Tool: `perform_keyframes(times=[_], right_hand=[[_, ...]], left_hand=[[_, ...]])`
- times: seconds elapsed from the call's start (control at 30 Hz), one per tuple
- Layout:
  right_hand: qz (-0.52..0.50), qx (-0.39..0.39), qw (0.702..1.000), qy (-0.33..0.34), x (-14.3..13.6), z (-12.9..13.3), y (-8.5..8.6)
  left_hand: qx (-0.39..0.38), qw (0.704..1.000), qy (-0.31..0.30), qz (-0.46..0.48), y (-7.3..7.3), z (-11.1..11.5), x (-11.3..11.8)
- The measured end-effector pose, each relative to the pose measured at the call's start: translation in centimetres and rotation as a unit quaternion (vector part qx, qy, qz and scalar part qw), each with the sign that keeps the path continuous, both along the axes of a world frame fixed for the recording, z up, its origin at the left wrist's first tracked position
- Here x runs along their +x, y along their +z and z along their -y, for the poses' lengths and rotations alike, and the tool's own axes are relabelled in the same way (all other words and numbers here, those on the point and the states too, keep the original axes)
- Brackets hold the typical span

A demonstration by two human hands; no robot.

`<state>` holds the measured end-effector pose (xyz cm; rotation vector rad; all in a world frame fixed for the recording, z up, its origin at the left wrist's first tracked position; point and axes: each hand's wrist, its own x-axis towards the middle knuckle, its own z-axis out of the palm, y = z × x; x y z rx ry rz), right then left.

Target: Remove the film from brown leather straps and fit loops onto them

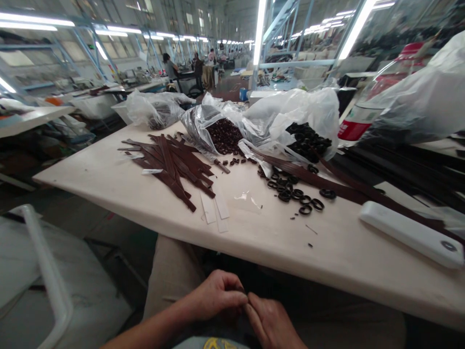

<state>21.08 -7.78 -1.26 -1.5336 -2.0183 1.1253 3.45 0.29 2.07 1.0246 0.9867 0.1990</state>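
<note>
My left hand [222,294] and my right hand [271,320] meet over my lap, in front of the table's near edge. Both are closed, with thumbs and fingertips pinched together. A sliver of something dark may show at the left fingertips, but what they hold is too hidden to name. On the table [254,237] beyond them lies a pile of brown strap pieces [170,165]. Black loops [298,194] are scattered to the right of it. White paper strips [221,206] lie between these two groups.
Plastic bags at the back hold small brown pieces [223,135] and more black loops [308,138]. Long brown straps [312,179] run to the right, near a white elongated device [410,232]. A red-capped bottle [381,92] stands behind. People work far off.
</note>
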Motion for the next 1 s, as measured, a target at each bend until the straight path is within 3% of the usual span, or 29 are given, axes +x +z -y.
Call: perform_keyframes(times=[0.17, 0.37, 0.53, 0.77, 1.0], right_hand=[[-0.008, 0.002, 1.000, -0.020, 0.5, 0.1, 0.5], [-0.021, -0.009, 1.000, -0.003, 0.3, 0.3, 0.5], [-0.004, 0.005, 1.000, -0.004, 0.3, 0.5, 0.1], [-0.064, 0.000, 0.998, -0.029, 0.2, 0.1, 0.6], [-0.082, -0.003, 0.996, -0.020, 0.5, -0.2, 0.6]], left_hand=[[0.065, 0.996, -0.028, 0.052, 0.8, -0.8, -0.6], [0.051, 0.997, -0.051, 0.026, 1.0, -0.9, -0.8], [0.081, 0.995, -0.051, 0.025, 1.4, -1.0, -0.6], [0.113, 0.992, -0.046, 0.031, 1.4, -1.2, -0.5], [0.081, 0.996, -0.025, 0.032, 1.1, -1.1, -0.3]])
